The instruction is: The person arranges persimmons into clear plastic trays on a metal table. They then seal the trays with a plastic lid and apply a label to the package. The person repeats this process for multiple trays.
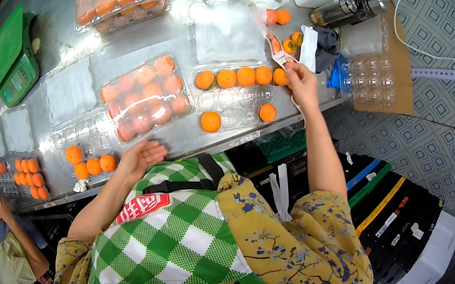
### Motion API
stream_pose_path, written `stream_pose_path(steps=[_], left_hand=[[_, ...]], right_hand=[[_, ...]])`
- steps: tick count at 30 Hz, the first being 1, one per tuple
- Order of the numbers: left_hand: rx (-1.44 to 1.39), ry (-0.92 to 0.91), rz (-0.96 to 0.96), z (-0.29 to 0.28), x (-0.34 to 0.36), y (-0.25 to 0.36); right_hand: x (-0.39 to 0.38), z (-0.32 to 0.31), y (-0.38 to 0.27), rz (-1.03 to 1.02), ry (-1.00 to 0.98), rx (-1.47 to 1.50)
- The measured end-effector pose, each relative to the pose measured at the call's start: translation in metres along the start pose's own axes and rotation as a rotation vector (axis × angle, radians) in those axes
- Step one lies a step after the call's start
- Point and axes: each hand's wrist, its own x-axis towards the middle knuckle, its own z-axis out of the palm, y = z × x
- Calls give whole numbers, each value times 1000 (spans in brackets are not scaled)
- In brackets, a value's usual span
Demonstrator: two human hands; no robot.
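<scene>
We see the steel table (135, 52) crowded, bare metal mostly along its near edge. The closed clamshell of oranges (146, 97) sits at centre; the open tray (234, 99) lies at 3 o'clock of it. Our left hand (142, 159) rests open-palmed at the table edge, holding nothing. Our right hand (301, 82) touches the tray's end orange (279, 76); its grip is hidden.

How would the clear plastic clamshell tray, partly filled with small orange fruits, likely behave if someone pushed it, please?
The clear plastic clamshell tray looks thin, so it would probably flex. On the smooth metal table it should slide easily. Its small orange fruits sit in cups, so they likely stay put; the right hand rests at its corner.
</scene>
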Motion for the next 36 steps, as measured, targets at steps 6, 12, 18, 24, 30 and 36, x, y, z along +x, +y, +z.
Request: stream_pose_path(steps=[6, 12, 18, 24, 30, 36], left_hand=[[329, -101, 120, 50, -21, 38], [393, -173, 286, 133, -11, 94], [480, -210, 475, 212, 30, 165], [731, -38, 673, 280, 109, 222], [1128, 184, 510, 323, 187, 229], [1226, 311, 498, 348, 220, 224]], right_hand=[[106, 5, -3, -300, 29, -84], [195, 32, -41, -276, -28, -361], [229, 35, -62, -592, -518, -872], [187, 29, -54, -733, -471, -980], [179, 20, -35, -621, -273, -868], [183, 3, -24, -548, -148, -791]])
